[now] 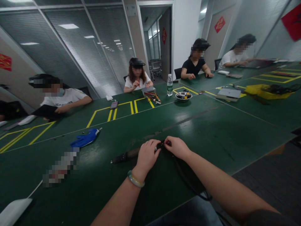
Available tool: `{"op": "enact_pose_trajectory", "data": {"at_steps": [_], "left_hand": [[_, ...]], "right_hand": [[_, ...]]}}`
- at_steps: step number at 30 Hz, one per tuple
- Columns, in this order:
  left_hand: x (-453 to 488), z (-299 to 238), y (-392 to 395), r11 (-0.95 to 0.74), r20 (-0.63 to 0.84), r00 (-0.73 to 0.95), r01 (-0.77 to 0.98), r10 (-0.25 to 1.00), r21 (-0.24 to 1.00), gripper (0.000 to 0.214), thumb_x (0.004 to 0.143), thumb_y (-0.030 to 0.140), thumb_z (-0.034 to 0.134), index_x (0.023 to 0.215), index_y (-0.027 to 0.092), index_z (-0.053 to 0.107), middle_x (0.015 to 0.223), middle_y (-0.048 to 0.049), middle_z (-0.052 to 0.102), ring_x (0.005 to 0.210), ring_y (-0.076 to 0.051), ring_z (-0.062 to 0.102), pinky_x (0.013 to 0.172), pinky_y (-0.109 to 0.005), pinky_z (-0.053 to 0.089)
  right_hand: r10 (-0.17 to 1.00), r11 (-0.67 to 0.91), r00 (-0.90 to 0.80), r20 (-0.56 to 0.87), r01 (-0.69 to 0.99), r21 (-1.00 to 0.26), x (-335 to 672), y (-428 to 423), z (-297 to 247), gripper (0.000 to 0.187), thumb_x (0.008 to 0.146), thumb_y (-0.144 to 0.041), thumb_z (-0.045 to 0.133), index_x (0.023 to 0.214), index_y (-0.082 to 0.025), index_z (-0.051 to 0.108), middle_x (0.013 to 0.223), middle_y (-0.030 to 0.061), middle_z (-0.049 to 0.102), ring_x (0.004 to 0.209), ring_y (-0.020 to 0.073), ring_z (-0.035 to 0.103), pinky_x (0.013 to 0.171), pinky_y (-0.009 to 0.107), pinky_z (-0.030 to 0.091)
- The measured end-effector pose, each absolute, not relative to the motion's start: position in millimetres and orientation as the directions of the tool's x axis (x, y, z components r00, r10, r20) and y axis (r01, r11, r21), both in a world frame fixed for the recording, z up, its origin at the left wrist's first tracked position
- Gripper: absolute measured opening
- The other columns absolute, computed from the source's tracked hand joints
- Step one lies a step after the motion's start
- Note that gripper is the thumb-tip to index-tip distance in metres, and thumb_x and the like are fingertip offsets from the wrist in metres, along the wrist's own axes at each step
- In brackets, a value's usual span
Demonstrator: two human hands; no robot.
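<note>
A dark, slim electric screwdriver lies on the green table, its metal tip pointing left. My left hand, with a bracelet at the wrist, is closed over the screwdriver's rear part and hides it. Close beside it, my right hand pinches the end of a black cable at the tool's back end. Fingers cover the joint, so I cannot tell whether the cable is plugged in. From there the cable runs down to a loop near the table's front edge.
A blue glove lies to the left, near a white device. Farther back stand a metal bowl of small parts, a water bottle and a metal box with coloured wires. Several people sit along the far side.
</note>
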State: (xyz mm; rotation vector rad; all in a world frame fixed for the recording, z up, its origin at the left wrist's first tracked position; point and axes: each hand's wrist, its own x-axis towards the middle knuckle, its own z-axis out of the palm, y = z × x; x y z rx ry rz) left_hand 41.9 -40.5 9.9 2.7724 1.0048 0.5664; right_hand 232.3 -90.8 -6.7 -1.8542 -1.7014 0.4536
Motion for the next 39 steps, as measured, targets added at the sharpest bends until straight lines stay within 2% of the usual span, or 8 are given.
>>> {"op": "enact_pose_trajectory", "data": {"at_steps": [7,15,28,34,39], "left_hand": [[45.0,7.8,-40.7,-0.762,0.294,0.704,0.618,0.647,0.197,0.029,0.092,0.025,0.053,0.12,0.032,0.059,0.117,-0.0034,0.057,0.107,-0.022,0.055,0.09,-0.037,0.045],[44.7,8.1,-39.8,-0.768,0.304,0.707,0.611,0.638,0.192,0.032,0.091,0.024,0.056,0.121,0.033,0.06,0.12,-0.0032,0.057,0.109,-0.023,0.054,0.09,-0.037,0.045],[44.3,2.3,-35.5,-0.765,0.298,0.705,0.601,0.643,0.229,0.033,0.091,0.023,0.057,0.122,0.033,0.06,0.122,-0.003,0.057,0.111,-0.023,0.054,0.092,-0.039,0.044],[43.3,2.6,-36.2,-0.765,0.294,0.706,0.593,0.644,0.25,0.033,0.09,0.023,0.059,0.121,0.033,0.06,0.123,-0.0023,0.057,0.112,-0.023,0.054,0.093,-0.04,0.043],[43.2,3.0,-37.7,-0.76,0.315,0.692,0.584,0.649,0.284,0.034,0.088,0.023,0.061,0.121,0.03,0.058,0.125,-0.0025,0.058,0.115,-0.022,0.053,0.098,-0.039,0.042]], "right_hand": [[0.985,-0.005,0.113,0.13,0.774,-0.633,234.0,-89.6,-7.6,0.01,0.087,-0.027,0.06,0.092,-0.022,0.067,0.082,-0.0007,0.069,0.073,0.0141,0.062,0.065,0.023,0.042],[0.991,-0.073,0.127,0.042,0.774,-0.629,232.0,-89.5,-2.0,0.013,0.09,-0.027,0.056,0.096,-0.021,0.066,0.088,0.0003,0.069,0.078,0.0135,0.063,0.064,0.022,0.039],[0.983,-0.023,0.146,0.11,0.697,-0.717,233.5,-87.4,-8.3,0.01,0.089,-0.024,0.056,0.091,-0.021,0.065,0.085,0.0006,0.068,0.078,0.0146,0.062,0.068,0.023,0.043],[0.976,0.003,0.163,0.142,0.645,-0.764,233.0,-87.4,-7.9,0.015,0.086,-0.018,0.06,0.101,-0.023,0.061,0.085,-0.0028,0.068,0.082,0.0141,0.063,0.077,0.026,0.045],[0.976,0.054,0.132,0.173,0.622,-0.781,230.0,-87.3,-7.9,0.015,0.087,-0.019,0.059,0.101,-0.024,0.061,0.086,-0.0028,0.068,0.081,0.0136,0.062,0.08,0.027,0.045]]}}
